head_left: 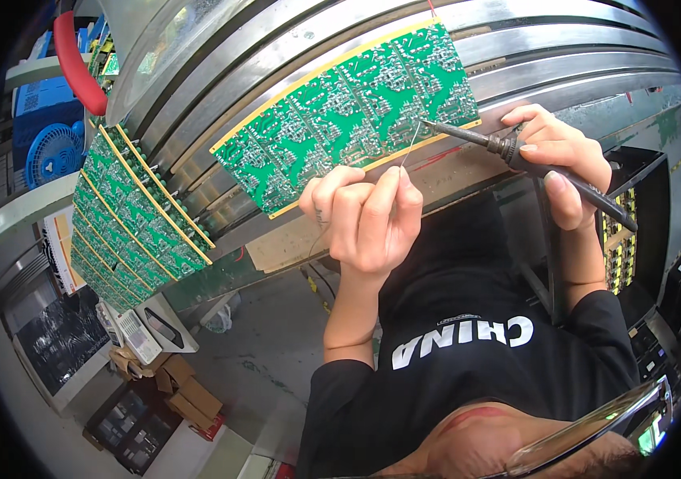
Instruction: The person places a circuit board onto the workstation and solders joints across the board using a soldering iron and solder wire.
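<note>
A long green circuit board (332, 108) with yellow edge strips lies solder side up across metal rails. My right hand (568, 156) is closed around the dark handle of a soldering iron (508, 149), its thin tip touching or just over the board's near right part. Pinched between the thumb and finger of my left hand (368, 211) is a thin solder wire (410, 148). The wire slants up to the iron's tip, and its tail hangs below the hand. Whether solder is melting there is too small to tell.
Several similar green boards (129, 219) stand stacked at the left, by a red curved handle (79, 64) and a blue fan (55, 153). Metal rails (548, 44) run behind the board. A dark rack with yellow parts (624, 239) stands at the right. Cardboard boxes (193, 399) sit lower left.
</note>
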{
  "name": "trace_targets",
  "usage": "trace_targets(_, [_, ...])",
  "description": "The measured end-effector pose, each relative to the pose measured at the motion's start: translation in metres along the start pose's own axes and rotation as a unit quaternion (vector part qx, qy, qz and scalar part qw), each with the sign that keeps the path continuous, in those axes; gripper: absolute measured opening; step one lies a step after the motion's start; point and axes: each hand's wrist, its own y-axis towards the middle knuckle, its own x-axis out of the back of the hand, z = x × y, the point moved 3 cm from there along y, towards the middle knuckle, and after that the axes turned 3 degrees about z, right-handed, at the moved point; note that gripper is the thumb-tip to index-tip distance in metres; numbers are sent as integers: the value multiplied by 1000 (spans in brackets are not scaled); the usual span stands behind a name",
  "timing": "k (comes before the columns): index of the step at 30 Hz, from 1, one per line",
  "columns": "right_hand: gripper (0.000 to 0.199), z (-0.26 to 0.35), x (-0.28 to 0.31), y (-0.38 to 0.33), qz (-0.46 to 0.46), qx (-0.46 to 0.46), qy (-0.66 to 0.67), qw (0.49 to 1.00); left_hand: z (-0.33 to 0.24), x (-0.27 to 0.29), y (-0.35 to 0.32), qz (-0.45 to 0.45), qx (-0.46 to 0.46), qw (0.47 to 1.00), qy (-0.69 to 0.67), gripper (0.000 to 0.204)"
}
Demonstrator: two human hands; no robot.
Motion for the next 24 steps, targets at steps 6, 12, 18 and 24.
trace_targets(6, [28, 0, 3, 4, 13, -8, 8, 1000, 1, -1, 1, 2, 1, 1000, -2, 17])
trace_targets(12, [30, 0, 17, 22, 83, -3, 17, 996, 1, -3, 0, 5, 8, 1000, 0, 16])
trace_targets(18, [34, -2, 31, 44, 170, 5, 2, 985, 0, -5, 3, 1, 11, 1000, 6, 17])
trace_targets(24, [32, -2, 35, 60, 224, 37, -3, 974, -2, -7, 8, 0, 13, 1000, 11, 17])
